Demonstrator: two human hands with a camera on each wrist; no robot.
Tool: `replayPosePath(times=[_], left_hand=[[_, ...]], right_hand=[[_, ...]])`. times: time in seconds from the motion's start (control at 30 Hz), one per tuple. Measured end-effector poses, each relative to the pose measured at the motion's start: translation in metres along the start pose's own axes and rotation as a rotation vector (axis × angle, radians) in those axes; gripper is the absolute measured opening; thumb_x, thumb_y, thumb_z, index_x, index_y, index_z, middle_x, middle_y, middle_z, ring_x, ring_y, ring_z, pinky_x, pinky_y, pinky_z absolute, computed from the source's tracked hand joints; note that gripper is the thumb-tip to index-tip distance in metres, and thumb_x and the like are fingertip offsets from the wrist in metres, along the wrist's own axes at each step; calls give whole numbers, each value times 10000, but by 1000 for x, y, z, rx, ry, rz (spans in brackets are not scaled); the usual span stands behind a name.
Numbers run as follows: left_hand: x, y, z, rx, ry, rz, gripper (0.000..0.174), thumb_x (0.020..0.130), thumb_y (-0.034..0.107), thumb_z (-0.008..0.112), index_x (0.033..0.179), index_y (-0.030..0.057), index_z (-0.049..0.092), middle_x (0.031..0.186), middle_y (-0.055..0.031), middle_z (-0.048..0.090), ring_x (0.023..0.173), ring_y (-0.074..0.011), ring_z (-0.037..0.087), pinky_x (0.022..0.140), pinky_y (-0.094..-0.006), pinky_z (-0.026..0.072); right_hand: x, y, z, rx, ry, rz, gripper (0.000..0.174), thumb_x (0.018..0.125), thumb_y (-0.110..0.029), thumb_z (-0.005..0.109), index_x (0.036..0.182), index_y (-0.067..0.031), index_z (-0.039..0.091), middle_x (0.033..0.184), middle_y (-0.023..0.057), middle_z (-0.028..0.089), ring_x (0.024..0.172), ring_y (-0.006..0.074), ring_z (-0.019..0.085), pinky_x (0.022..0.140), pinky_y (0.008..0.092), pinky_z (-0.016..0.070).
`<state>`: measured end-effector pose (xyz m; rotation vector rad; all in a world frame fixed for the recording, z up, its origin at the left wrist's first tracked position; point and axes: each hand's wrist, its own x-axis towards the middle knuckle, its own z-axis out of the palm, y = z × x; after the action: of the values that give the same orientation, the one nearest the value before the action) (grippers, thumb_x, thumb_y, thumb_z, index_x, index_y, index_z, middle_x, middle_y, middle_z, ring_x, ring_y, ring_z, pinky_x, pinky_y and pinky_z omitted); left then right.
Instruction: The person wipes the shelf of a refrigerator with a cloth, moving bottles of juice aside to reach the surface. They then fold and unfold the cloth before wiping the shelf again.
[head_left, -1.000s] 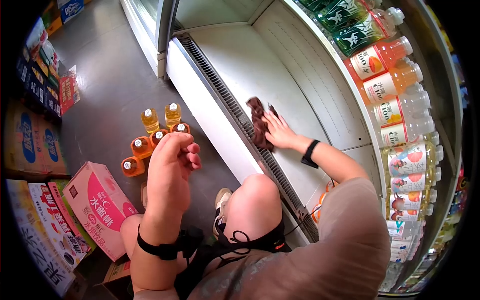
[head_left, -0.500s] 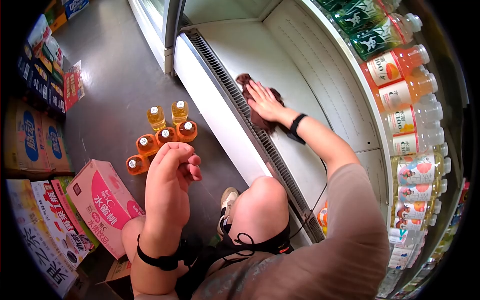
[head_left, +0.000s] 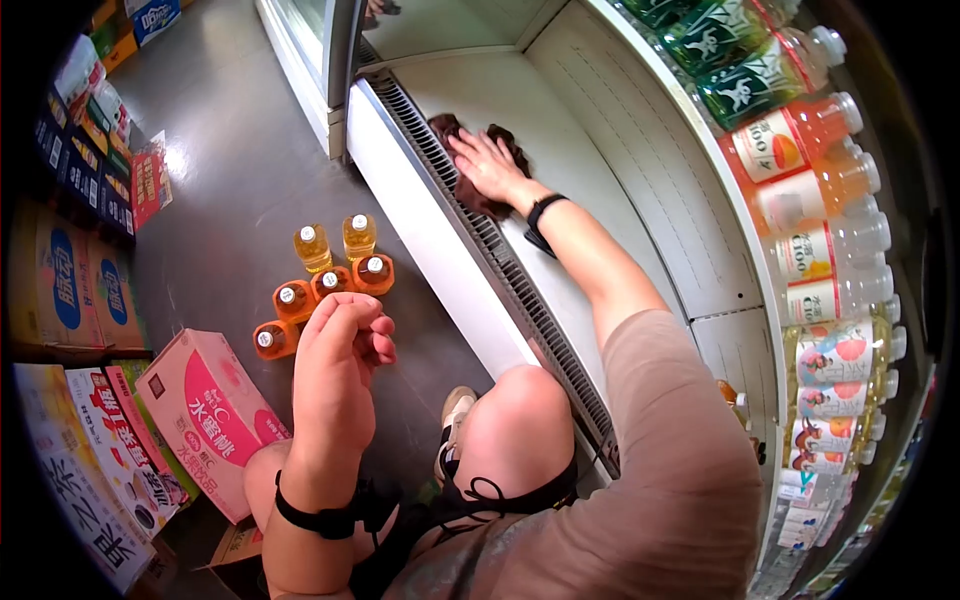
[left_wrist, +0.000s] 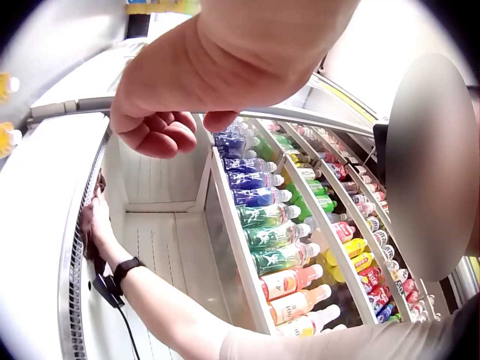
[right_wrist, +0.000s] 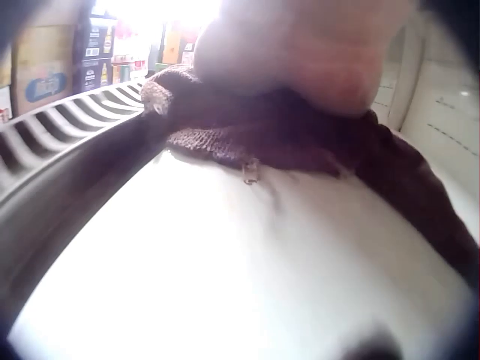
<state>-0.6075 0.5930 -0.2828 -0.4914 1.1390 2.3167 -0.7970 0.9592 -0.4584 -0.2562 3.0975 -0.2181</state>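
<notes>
My right hand (head_left: 492, 168) lies flat with straight fingers on a dark brown cloth (head_left: 482, 203), pressing it onto the white bottom deck (head_left: 575, 190) of a drinks cooler. Beside the slotted grille (head_left: 520, 300) at the deck's front edge, the bunched cloth overlaps some of the slots. The right wrist view shows the knitted weave of the cloth (right_wrist: 217, 142) beneath the palm. Over the floor, my left hand (head_left: 342, 335) hangs in the air with loosely curled fingers and nothing in them. Close below it in the head view stand several orange bottles (head_left: 288, 298).
Two yellow bottles (head_left: 312, 247) stand behind the orange ones on the grey floor. A pink carton (head_left: 205, 415) is by my leg, with more boxes (head_left: 70, 275) stacked at the left. Rows of bottles (head_left: 790, 140) line the shelf above the deck, to the right.
My right hand and the cloth have slid along the deck toward its far left end, following the grille. The left hand keeps its loose pose.
</notes>
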Motion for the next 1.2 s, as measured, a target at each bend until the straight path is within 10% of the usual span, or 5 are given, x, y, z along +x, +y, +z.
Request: replayPosePath(times=[0.43, 0.97, 1.2], left_hand=[[-8, 8, -13, -44, -43, 34, 98, 903, 167, 567, 891, 70, 570, 769, -22, 586, 642, -97, 525, 633, -258, 429], [-7, 4, -11, 27, 1, 26, 98, 908, 158, 548, 904, 61, 562, 787, -38, 586, 668, -107, 523, 650, -264, 429], [1, 3, -10, 39, 47, 22, 112, 903, 179, 571, 897, 68, 565, 783, -29, 585, 663, -101, 526, 651, -257, 429]], right_hand=[[-326, 9, -20, -85, -246, -4, 611, 1024, -411, 353, 1554, -143, 208, 1631, 91, 110, 1512, 317, 27, 1197, 524, 18], [-13, 11, 6, -71, 46, 11, 579, 996, -464, 392, 1513, -219, 303, 1596, 37, 244, 1486, 316, 164, 1191, 542, 96], [-16, 14, 5, -4, 69, 29, 591, 997, -474, 376, 1509, -183, 324, 1587, 65, 273, 1476, 308, 200, 1198, 517, 112]])
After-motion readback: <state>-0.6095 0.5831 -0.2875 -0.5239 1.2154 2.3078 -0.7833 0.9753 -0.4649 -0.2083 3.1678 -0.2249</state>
